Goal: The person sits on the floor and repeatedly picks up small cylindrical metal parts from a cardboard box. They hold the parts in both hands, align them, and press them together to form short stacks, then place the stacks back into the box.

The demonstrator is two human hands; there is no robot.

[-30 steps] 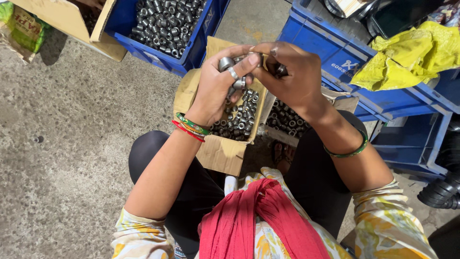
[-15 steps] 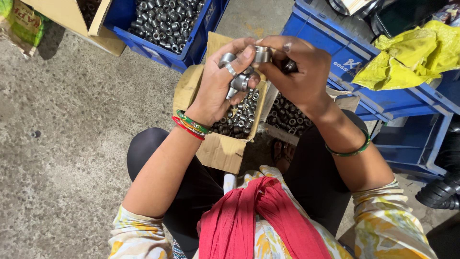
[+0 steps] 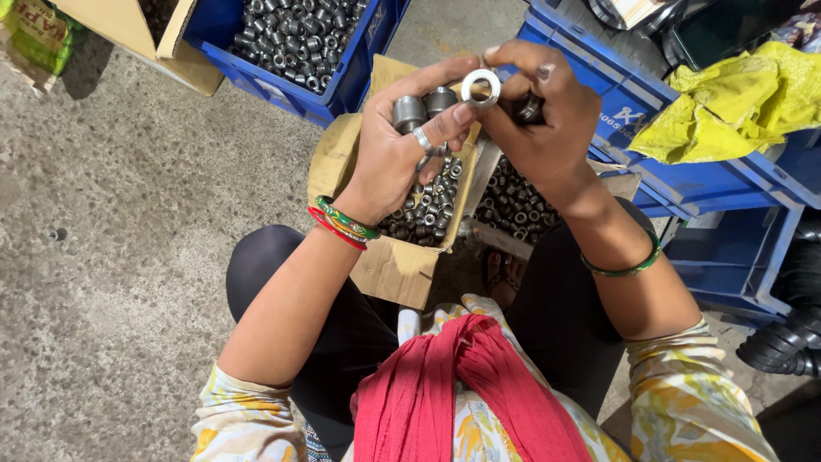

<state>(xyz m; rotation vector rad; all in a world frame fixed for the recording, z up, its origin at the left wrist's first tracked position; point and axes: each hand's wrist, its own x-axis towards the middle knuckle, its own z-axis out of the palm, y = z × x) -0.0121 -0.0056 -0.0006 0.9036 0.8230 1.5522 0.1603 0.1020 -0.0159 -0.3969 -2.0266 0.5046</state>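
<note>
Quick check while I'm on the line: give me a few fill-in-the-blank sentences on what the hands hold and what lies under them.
1. The silver ring is pinched between the fingertips of ____ hands.
2. The left hand also holds two grey metal ____ against its fingers.
3. Below the hands, the open cardboard box holds many small ____ parts.
4. The crate of metal parts at top left is ____ in colour.

Missing words: both; cylinders; metal; blue
</note>
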